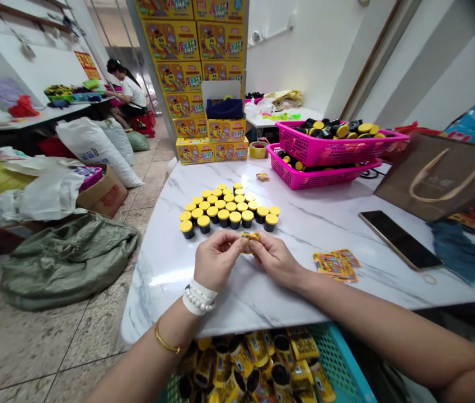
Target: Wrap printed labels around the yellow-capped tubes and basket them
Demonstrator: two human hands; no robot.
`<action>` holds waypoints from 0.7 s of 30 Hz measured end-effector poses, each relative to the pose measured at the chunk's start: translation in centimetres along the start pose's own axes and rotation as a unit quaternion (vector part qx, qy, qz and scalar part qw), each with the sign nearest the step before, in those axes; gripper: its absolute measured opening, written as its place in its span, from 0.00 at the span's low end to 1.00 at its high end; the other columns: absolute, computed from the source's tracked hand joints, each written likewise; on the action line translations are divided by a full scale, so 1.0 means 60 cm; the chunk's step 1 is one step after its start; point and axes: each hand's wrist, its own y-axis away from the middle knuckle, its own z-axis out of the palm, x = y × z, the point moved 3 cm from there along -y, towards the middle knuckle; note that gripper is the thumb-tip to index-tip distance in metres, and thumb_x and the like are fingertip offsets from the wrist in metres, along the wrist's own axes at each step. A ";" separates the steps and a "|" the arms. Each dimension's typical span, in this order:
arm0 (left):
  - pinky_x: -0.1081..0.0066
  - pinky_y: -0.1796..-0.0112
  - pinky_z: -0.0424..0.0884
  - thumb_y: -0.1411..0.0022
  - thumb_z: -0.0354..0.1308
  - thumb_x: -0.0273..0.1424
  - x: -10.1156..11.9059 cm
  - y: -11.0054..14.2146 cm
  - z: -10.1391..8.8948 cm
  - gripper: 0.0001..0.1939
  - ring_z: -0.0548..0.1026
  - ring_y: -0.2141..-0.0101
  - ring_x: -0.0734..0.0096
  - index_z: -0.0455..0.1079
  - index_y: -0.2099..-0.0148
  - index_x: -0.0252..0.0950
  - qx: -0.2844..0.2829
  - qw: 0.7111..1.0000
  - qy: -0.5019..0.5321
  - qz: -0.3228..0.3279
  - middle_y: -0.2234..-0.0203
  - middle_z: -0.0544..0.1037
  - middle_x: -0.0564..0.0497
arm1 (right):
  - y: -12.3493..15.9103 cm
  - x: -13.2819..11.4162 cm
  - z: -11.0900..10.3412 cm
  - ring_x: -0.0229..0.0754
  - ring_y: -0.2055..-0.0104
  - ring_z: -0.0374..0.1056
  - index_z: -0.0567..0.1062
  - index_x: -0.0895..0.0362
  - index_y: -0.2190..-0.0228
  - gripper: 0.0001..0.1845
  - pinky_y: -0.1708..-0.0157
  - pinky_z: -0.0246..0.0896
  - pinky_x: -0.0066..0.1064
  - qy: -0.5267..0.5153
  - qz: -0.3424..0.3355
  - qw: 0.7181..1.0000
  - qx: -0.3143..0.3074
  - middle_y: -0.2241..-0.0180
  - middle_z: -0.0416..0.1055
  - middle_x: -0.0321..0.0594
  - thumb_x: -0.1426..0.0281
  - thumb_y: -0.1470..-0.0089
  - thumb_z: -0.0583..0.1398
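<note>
Both hands meet over the desk (165,280), the left hand (216,258) and the right hand (277,258) pinching one printed label (249,240) between them. Each grip is closed on it by thumb and fingertips rather than by the palm, probably because so small and thin a piece needs light control from both sides. The forearms come in low over the near edge, which likely steadies the fingers.

The yellow-lidded black cups (220,206) stand upright in a close cluster just beyond the hands, seemingly so that any one is within easy reach. More printed labels (335,264) lie loosely overlapped beside the right forearm, handy for that side. A teal basket (351,366) sits below the near edge, full of sleeved cups (241,358) lying at all angles; there, order seems to matter less than closeness. The stacked pink baskets (325,151) and the phone (400,239) are farther off to the right, away from the fingers.

The held label is just in front of the nearest cups, raised close above the white marbled surface. It shows yellow and orange print with small darker patches, and looks pliable. Fingertips cover much of it, so whether it is flat or opened out cannot be told.
</note>
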 end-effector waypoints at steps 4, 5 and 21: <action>0.76 0.79 0.64 0.47 0.67 0.41 0.003 0.002 -0.004 0.13 0.68 0.80 0.75 0.77 0.67 0.35 0.050 0.998 -0.046 0.011 0.79 0.77 0.52 | -0.006 -0.009 -0.005 0.35 0.73 0.61 0.69 0.57 0.72 0.09 0.72 0.55 0.28 0.094 -0.015 0.995 0.032 0.75 0.66 0.32 0.69 0.39 0.56; 0.76 0.79 0.63 0.48 0.68 0.42 0.002 0.002 -0.005 0.15 0.68 0.81 0.75 0.77 0.66 0.35 0.061 0.997 -0.054 -0.001 0.81 0.75 0.53 | -0.008 -0.010 -0.007 0.35 0.74 0.61 0.69 0.57 0.72 0.09 0.73 0.54 0.27 0.111 -0.016 0.993 0.040 0.76 0.66 0.32 0.70 0.40 0.56; 0.75 0.80 0.55 0.57 0.69 0.53 -0.010 -0.004 0.000 0.27 0.63 0.82 0.74 0.73 0.64 0.37 -0.025 0.987 -0.120 -0.101 0.84 0.71 0.56 | 0.090 -0.009 -0.300 0.56 0.42 0.64 0.67 0.60 0.45 0.30 0.42 0.56 0.51 0.456 0.023 0.838 0.298 0.46 0.70 0.57 0.56 0.43 0.62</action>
